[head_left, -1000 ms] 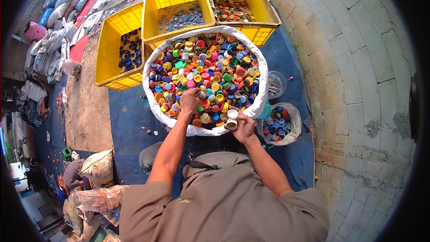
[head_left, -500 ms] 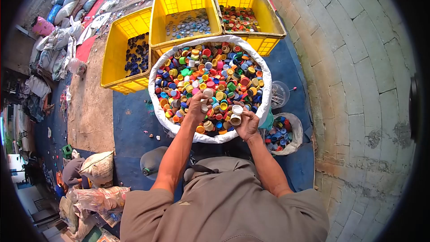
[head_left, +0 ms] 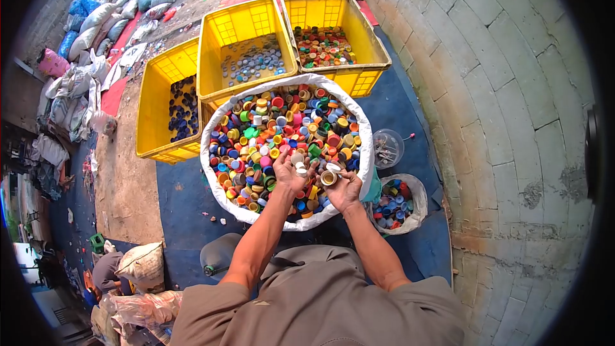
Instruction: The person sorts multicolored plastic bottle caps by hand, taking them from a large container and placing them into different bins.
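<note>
Left hand (head_left: 291,176): palm turned up, fingers loosely curled around a few white caps (head_left: 300,168). Right hand (head_left: 346,191): narrow grip, thumb and fingers on a couple of pale caps (head_left: 329,177), the nearer one open side up with a tan inside. Hands are near each other, small gap between, both over the near part of the cap pile (head_left: 275,129). Pile is mixed colours, lies under the hands and spreads mostly beyond them, and to the left of the left hand. White sack rim (head_left: 367,131) rings it; near edge passes under the forearms, right edge is close to the right hand. Past that edge on the right: clear round tub (head_left: 389,148) with small bits inside, then a pale bag (head_left: 419,200) nearer the body, holding blue, red and other caps (head_left: 391,204). Blue floor sheet (head_left: 410,106) shows between sack and block wall (head_left: 512,102), a strip of side room. Far side is tight: middle crate (head_left: 246,22) and right crate (head_left: 320,9) stand just beyond the rim, left crate (head_left: 152,122) at far left. All three yellow; dark blue caps in the left, pale blue in the middle, mostly red, orange and green in the right.
</note>
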Motion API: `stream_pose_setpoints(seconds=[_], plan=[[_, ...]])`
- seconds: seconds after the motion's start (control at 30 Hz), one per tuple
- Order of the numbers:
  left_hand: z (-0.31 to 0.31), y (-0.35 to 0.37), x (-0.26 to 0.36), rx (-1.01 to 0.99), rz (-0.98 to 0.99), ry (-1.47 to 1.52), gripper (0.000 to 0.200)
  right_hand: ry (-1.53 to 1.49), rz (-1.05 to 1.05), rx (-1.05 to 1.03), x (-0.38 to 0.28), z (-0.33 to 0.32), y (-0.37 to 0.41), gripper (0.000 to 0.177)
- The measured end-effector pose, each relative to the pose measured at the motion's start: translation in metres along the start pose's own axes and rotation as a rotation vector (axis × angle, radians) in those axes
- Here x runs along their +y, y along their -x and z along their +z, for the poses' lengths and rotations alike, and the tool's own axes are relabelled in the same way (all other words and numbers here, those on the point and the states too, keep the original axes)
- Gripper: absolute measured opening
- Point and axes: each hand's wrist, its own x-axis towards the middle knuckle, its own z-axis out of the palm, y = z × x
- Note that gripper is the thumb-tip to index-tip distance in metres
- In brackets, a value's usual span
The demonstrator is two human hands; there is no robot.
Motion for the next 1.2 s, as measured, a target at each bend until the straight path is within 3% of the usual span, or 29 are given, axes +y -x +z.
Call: stream_pose_setpoints(seconds=[0.07,0.13,0.17,0.2,0.23,0.3,0.37,0.47,0.63,0.8,0.93,1.0,1.1,1.2], plan=[[0.030,-0.027,0.005,0.057,-0.016,-0.019,0.043,-0.021,-0.027,-0.028,-0.014,0.017,-0.022,0.046],[0.088,-0.060,0.019,-0.016,0.030,-0.034,0.051,0.007,-0.082,-0.004,-0.040,0.065,-0.059,0.047],[0.135,-0.062,0.028,-0.046,0.100,-0.067,0.056,0.018,-0.119,-0.173,-0.056,0.093,-0.080,0.051],[0.162,-0.080,0.042,-0.268,0.134,0.007,0.065,0.031,-0.154,-0.342,-0.074,0.124,-0.100,0.055],[0.189,-0.092,0.060,-0.385,0.100,0.046,0.087,-0.044,-0.170,-0.333,-0.089,0.157,-0.107,0.060],[0.242,-0.062,0.074,-0.445,0.198,0.032,0.120,-0.049,-0.207,-0.271,-0.111,0.206,-0.115,0.072],[0.248,-0.048,0.084,-0.416,0.264,-0.002,0.123,0.005,-0.226,-0.265,-0.124,0.213,-0.122,0.088],[0.206,-0.030,0.099,-0.382,0.280,-0.027,0.118,0.184,-0.342,-0.223,-0.109,0.193,-0.096,0.086],[0.069,0.007,0.107,-0.151,0.364,0.021,0.047,0.362,-0.239,-0.045,-0.069,0.078,-0.052,0.066],[-0.063,0.057,0.086,0.093,0.460,-0.146,0.033,0.908,-0.287,0.238,-0.008,-0.002,0.008,0.041],[-0.100,0.097,0.051,0.248,0.544,-0.420,0.011,1.398,-0.422,0.173,0.030,-0.045,0.030,0.021],[-0.111,0.109,0.036,0.341,0.556,-0.416,0.013,1.664,-0.411,0.127,0.039,-0.037,0.040,0.019],[-0.127,0.119,0.025,0.346,0.570,-0.564,0.016,1.932,-0.616,-0.073,0.057,-0.043,0.036,0.021],[-0.136,0.128,0.021,0.298,0.585,-0.626,0.015,2.005,-0.721,-0.249,0.072,-0.027,0.030,0.018]])
